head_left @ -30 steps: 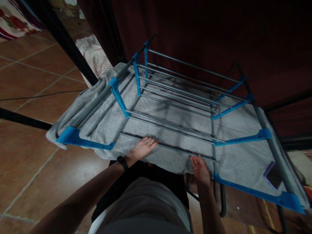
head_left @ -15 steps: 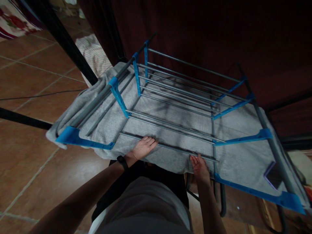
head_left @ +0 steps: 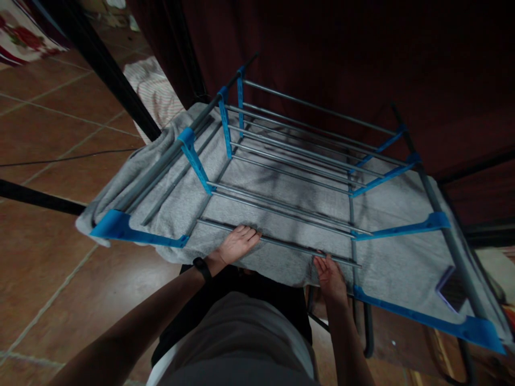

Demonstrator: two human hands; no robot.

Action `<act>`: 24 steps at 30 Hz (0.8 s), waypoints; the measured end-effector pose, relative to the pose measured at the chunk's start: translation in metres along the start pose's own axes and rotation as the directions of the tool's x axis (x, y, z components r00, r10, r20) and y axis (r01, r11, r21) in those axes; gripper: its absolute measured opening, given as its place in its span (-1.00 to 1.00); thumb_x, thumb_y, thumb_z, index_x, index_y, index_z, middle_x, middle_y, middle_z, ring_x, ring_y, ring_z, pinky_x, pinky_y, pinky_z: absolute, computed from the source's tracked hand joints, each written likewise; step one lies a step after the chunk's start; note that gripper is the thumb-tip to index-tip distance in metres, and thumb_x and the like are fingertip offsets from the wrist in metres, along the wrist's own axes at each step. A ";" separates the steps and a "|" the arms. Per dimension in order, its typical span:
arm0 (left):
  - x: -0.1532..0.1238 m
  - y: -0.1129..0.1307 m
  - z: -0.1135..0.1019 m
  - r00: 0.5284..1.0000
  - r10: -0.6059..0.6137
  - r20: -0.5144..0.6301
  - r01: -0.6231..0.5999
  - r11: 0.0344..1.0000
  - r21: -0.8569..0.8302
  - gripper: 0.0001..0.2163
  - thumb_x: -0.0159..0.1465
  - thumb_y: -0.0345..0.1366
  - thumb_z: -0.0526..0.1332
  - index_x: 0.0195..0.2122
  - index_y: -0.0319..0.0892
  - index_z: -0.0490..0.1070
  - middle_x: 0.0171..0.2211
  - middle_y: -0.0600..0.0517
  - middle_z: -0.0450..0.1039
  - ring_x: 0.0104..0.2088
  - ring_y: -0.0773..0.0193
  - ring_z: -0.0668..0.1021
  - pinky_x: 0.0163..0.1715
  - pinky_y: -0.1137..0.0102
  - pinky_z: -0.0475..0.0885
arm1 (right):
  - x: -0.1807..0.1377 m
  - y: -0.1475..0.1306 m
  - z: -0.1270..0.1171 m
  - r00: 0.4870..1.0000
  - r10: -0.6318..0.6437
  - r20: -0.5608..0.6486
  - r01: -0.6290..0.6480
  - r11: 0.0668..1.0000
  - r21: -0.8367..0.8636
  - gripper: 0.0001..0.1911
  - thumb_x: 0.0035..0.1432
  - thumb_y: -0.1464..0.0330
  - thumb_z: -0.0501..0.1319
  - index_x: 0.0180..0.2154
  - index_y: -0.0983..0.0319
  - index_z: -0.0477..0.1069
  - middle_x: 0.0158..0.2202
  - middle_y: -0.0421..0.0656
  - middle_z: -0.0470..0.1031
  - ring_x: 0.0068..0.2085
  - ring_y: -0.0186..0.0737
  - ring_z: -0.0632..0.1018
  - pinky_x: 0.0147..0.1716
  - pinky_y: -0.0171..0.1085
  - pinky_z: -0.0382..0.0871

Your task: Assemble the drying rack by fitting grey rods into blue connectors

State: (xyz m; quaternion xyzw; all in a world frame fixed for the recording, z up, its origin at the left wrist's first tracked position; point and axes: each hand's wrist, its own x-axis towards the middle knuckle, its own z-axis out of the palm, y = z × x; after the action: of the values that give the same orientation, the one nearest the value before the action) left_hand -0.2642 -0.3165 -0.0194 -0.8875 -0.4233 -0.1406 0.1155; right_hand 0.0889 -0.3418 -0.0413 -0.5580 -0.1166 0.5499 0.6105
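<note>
A thin grey metal tube (head_left: 287, 245) lies crosswise close to my body, held in both hands. Fingers of my left hand (head_left: 240, 244), with a dark band on the wrist, wrap over it left of its middle. My right hand (head_left: 330, 272) grips it from below, palm partly up, nearer its right end. Both tube ends appear free. Beyond it stands a partly assembled rack of grey tubes (head_left: 281, 210) joined by blue plastic brackets (head_left: 197, 161). A blue end bracket (head_left: 137, 231) is at the near left, another (head_left: 426, 315) at the near right.
The rack rests on a grey blanket (head_left: 261, 177). A phone (head_left: 451, 289) lies on its right side. Loose tubes (head_left: 181, 177) lie at the left. Black frame bars (head_left: 108, 69) and a dark red curtain (head_left: 322, 48) surround it. A cable (head_left: 68, 157) crosses the tiled floor.
Almost nothing differs. Both hands keep their hold on the tube in the same place, and the rack stays still.
</note>
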 end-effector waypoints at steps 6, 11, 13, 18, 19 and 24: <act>-0.001 0.000 -0.003 0.999 0.004 0.039 -0.004 1.000 -0.003 -0.76 0.44 -0.48 0.12 0.08 -0.23 0.41 -0.22 -0.01 0.52 -0.19 0.22 0.56 -0.08 0.29 0.42 | -0.002 0.001 0.001 1.000 -0.014 0.009 0.014 1.000 0.000 -0.77 -0.04 0.27 0.54 -0.37 0.16 0.56 -0.30 -0.20 0.69 -0.21 -0.25 0.70 0.01 -0.17 0.63; 0.000 0.000 -0.003 0.996 0.002 0.087 -0.001 1.000 -0.007 -0.75 0.45 -0.48 0.09 0.10 -0.21 0.40 -0.21 -0.01 0.52 -0.16 0.22 0.55 -0.05 0.30 0.41 | -0.001 0.001 0.000 1.000 -0.017 0.003 0.017 1.000 0.023 -0.78 -0.03 0.29 0.53 -0.41 0.16 0.53 -0.37 -0.22 0.68 -0.25 -0.25 0.70 -0.05 -0.20 0.64; 0.000 0.001 -0.003 0.995 -0.002 0.098 0.003 1.000 -0.007 -0.74 0.45 -0.48 0.09 0.11 -0.20 0.39 -0.21 -0.01 0.51 -0.16 0.22 0.55 -0.05 0.30 0.41 | 0.000 0.001 -0.002 1.000 -0.020 0.015 0.020 0.999 0.030 -0.78 -0.03 0.29 0.53 -0.41 0.16 0.53 -0.38 -0.24 0.67 -0.26 -0.26 0.71 -0.06 -0.21 0.65; 0.000 0.002 -0.004 0.995 0.007 0.098 -0.008 1.000 0.016 -0.72 0.44 -0.50 0.09 0.12 -0.23 0.39 -0.21 -0.02 0.52 -0.16 0.21 0.55 -0.03 0.29 0.41 | 0.002 0.004 -0.005 0.999 -0.027 0.029 0.026 0.999 0.031 -0.77 -0.03 0.28 0.53 -0.39 0.15 0.52 -0.38 -0.27 0.67 -0.26 -0.27 0.71 -0.09 -0.22 0.65; 0.001 0.002 -0.004 0.995 0.007 0.103 -0.009 1.000 0.019 -0.72 0.43 -0.50 0.09 0.12 -0.23 0.39 -0.20 -0.02 0.52 -0.16 0.21 0.55 -0.03 0.29 0.41 | 0.002 0.005 -0.005 0.999 -0.031 0.025 0.030 0.999 0.029 -0.77 -0.03 0.28 0.53 -0.39 0.15 0.52 -0.38 -0.27 0.67 -0.26 -0.27 0.71 -0.08 -0.21 0.65; 0.002 0.004 -0.009 0.989 -0.016 0.147 0.013 1.000 0.026 -0.69 0.42 -0.52 0.09 0.15 -0.22 0.38 -0.15 -0.04 0.53 -0.10 0.20 0.55 0.00 0.28 0.40 | 0.003 0.006 -0.006 0.999 -0.032 0.012 0.032 0.999 0.007 -0.77 -0.05 0.27 0.52 -0.39 0.13 0.51 -0.39 -0.29 0.65 -0.26 -0.26 0.70 -0.01 -0.16 0.63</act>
State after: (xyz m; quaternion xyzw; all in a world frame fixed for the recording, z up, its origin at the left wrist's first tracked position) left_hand -0.2613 -0.3201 -0.0109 -0.8909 -0.4388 -0.0701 0.0937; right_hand 0.0913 -0.3444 -0.0493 -0.5505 -0.1274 0.5438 0.6205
